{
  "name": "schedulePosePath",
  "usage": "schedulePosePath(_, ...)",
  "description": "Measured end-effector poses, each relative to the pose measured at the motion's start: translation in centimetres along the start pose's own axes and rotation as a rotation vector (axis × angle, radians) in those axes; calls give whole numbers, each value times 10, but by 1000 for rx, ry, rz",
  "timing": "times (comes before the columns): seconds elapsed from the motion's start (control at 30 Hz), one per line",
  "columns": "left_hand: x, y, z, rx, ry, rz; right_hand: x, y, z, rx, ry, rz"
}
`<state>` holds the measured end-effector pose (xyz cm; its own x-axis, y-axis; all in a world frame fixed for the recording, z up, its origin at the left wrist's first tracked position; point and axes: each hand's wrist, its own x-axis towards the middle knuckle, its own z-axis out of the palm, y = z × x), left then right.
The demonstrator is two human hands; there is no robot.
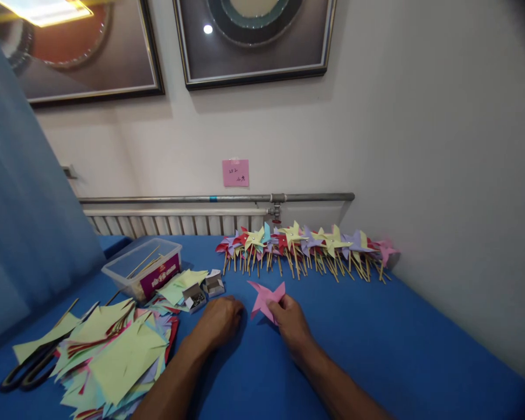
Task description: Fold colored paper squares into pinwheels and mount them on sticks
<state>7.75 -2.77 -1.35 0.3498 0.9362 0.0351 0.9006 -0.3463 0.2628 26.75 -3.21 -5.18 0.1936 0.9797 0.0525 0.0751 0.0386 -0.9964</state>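
I am looking down from a head camera at a blue table point(376, 326) pushed against a white wall. My right hand point(291, 319) pinches a pink paper pinwheel head point(266, 298) at its lower right edge. The fingers are closed on the paper, and the folded vanes fan up and to the left of the fingertips. It has no stick that I can see, and it rests on or just above the cloth; I cannot tell which.

My left hand point(219, 321) lies knuckles up on the table just left of the pinwheel, close to it but not touching. Its fingers are curled under, and I cannot tell whether they hold anything. The right hand is the one in contact with the paper. The left sits between it and two small open boxes of pins point(203, 290).

Farther left is a loose pile of cut paper squares point(114, 356), mostly yellow-green with pink and red beneath, and black-handled scissors point(28, 367) at its edge. A clear plastic tub point(142, 269) holding thin wooden sticks stands behind the pile.

Along the wall, well beyond both hands, finished pinwheels point(306, 248) on sticks lie in a long row, their sticks pointing toward me. A pink note point(235, 172) is stuck to the wall above a metal pipe point(219, 198).
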Motion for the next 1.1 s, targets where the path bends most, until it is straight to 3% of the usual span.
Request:
schedulePosePath(0.1, 2, -6, 0, 38, -9, 99, 0, 1, -1, 31, -4, -6)
schedulePosePath(0.47, 5, -4, 11, 5, 34, 72, 0, 0, 0, 31, 9, -18)
schedulePosePath(0.9, 3, -6, 9, -38, 55, 56, 5, 10, 0, 155, -40, 16)
schedulePosePath(1.0, 5, -8, 8, -221, 127, 37, 4, 7, 1, 208, -48, 30)
schedulePosePath(1.1, 9, -4, 7, -664, 200, 1, 1, 4, 2, 216, -54, 31)
